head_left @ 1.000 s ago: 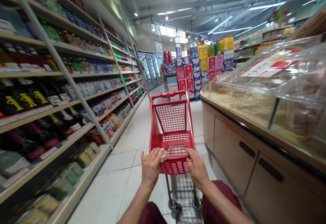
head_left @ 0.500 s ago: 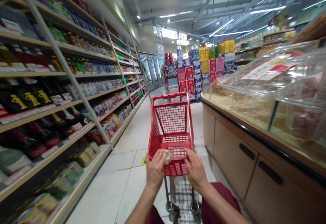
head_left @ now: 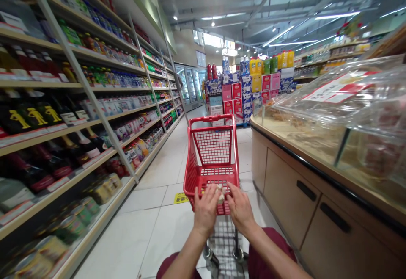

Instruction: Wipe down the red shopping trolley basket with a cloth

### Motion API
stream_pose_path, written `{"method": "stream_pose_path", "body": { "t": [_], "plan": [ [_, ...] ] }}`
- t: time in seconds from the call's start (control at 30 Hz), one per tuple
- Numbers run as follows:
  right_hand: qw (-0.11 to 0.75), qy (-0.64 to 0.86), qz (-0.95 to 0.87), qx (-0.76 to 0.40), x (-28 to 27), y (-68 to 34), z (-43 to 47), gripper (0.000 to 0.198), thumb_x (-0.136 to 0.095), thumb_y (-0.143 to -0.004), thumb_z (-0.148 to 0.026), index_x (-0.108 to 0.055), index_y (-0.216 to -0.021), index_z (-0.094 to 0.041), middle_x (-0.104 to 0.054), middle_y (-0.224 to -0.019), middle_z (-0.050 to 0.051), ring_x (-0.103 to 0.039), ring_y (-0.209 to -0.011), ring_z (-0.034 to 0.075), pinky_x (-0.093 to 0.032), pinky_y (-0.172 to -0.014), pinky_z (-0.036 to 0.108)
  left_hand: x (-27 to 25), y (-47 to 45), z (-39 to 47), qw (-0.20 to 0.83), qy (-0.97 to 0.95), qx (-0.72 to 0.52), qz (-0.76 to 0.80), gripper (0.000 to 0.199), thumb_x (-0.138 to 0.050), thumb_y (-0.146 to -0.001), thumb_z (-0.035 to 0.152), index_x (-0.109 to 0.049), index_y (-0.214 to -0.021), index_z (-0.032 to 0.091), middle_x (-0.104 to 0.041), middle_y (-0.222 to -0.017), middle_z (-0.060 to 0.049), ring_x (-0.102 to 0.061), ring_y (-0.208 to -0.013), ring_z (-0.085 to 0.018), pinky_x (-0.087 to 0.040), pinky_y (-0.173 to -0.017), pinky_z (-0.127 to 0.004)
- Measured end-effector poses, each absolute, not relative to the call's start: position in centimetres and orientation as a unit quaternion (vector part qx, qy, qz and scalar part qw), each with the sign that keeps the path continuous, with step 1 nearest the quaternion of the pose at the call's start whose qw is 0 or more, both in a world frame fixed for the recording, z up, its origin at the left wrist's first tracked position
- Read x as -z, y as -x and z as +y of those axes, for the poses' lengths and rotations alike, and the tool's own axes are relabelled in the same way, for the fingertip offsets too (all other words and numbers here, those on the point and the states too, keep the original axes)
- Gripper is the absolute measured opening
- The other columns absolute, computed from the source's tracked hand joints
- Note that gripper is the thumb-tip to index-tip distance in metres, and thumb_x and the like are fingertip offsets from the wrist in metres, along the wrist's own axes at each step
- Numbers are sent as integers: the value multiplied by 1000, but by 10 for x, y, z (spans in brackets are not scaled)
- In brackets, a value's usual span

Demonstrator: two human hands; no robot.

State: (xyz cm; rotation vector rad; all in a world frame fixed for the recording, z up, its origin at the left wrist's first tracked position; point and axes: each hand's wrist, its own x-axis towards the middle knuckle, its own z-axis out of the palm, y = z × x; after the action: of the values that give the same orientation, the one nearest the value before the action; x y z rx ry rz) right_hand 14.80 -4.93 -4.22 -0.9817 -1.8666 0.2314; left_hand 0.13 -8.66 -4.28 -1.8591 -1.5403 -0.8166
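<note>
A small red plastic shopping cart (head_left: 213,130) stands in front of me, its basket bare in the parts that show. My left hand (head_left: 205,211) lies on its near rim, fingers bent over a crumpled whitish cloth (head_left: 221,195). That cloth pokes out between my two hands and is partly covered by the left fingers. At the near right corner, my right hand (head_left: 241,209) is closed about the rim, thumb on the near side and index finger on top. Its other fingers are partly hidden.
Shelves (head_left: 120,87) of bottles and cans line the left side. On the right stands a display counter (head_left: 285,181) with clear-lidded packages. Stacked drink cartons (head_left: 237,101) are ahead. A yellow sticker (head_left: 180,197) marks the tiled floor beside the cart.
My left hand has slid right along the near rim with the cloth, closer to my right hand. The cart and my right hand appear slightly farther left, and more of the yellow floor sticker shows.
</note>
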Motion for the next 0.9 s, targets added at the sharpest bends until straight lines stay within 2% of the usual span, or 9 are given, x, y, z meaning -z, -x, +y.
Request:
{"method": "stream_pose_path", "body": {
  "t": [0.13,0.3,0.53,0.77,0.9],
  "plan": [
    [481,404,-773,-92,43,-156,-47,37,-35,-85,-25,-44,-121,-20,-57,-113,7,-55,-100,17,-44,-82,34,45,-20,-82,300,720,326,-534,31,-39,-82,15,-55,-106,26,-60,-113,-2,-51,-108,-15,-6,-106,-43],
    [493,401,-766,-91,45,-156,-51,39,-35,-85,-24,-43,-123,-21,-57,-115,6,-54,-101,17,-45,-82,34,35,19,-91,298,681,323,-586,32,-37,-81,13,-57,-103,24,-62,-109,-6,-57,-99,-18,-14,-104,-48],
    [486,389,-778,-82,44,-151,-55,37,-34,-85,-24,-45,-121,-19,-57,-113,7,-54,-102,17,-44,-82,32,39,-21,-81,283,732,316,-533,28,-40,-82,17,-58,-101,27,-62,-108,-2,-53,-105,-16,-15,-105,-44],
    [484,391,-778,-87,49,-150,-59,39,-35,-84,-22,-43,-122,-20,-55,-117,7,-52,-104,18,-44,-83,34,24,61,-108,304,688,258,-607,36,-37,-79,9,-57,-102,28,-61,-110,-3,-56,-100,-17,-15,-103,-48],
    [492,390,-774,-80,53,-147,-60,39,-35,-84,-23,-44,-122,-19,-54,-117,8,-50,-107,19,-43,-86,35,33,20,-99,291,708,273,-583,34,-39,-81,13,-55,-106,28,-59,-113,-3,-53,-105,-16,-14,-104,-46]
  ]
}}
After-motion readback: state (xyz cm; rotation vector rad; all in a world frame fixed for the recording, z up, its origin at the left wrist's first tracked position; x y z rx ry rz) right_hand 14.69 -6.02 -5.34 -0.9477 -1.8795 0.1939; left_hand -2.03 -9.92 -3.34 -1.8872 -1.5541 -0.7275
